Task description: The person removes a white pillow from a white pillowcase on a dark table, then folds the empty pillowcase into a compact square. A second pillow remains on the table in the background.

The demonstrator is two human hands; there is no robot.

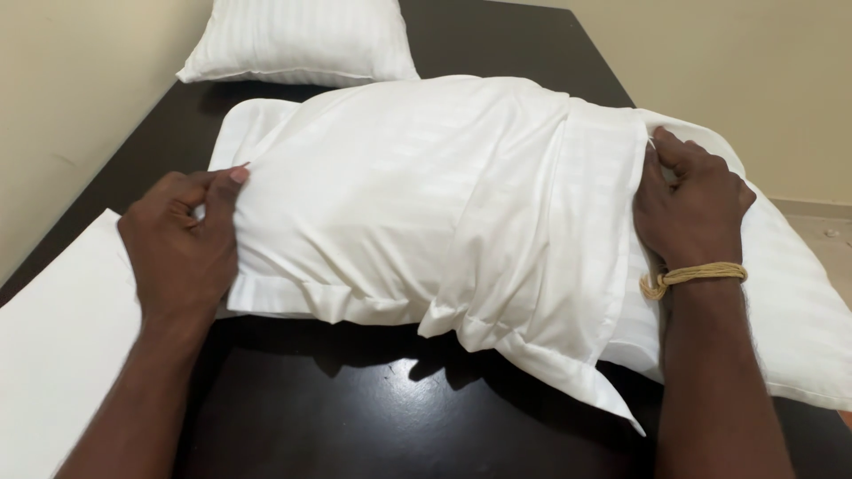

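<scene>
Here, a plump white pillow (781, 293) lies across a dark, glossy tabletop (355, 417), most of it inside a white, faintly striped cotton pillowcase (399, 195). The left hand (182, 239) pinches the closed end of the pillowcase between thumb and fingers; the right hand (688, 208), wearing a yellowish thread band at the wrist, clutches the open hem, fingers curled into the fabric. Beyond that hem, on the side away from the left hand, one end of the pillow remains bare. Judged from this, the covering is largely done: the last stretch is yet to be drawn over, and the loose flap hanging toward the viewer is unsettled. A second white pillow (302, 40) rests behind the pillowcase; a flat white sheet (53, 346) lies beside its closed end.
</scene>
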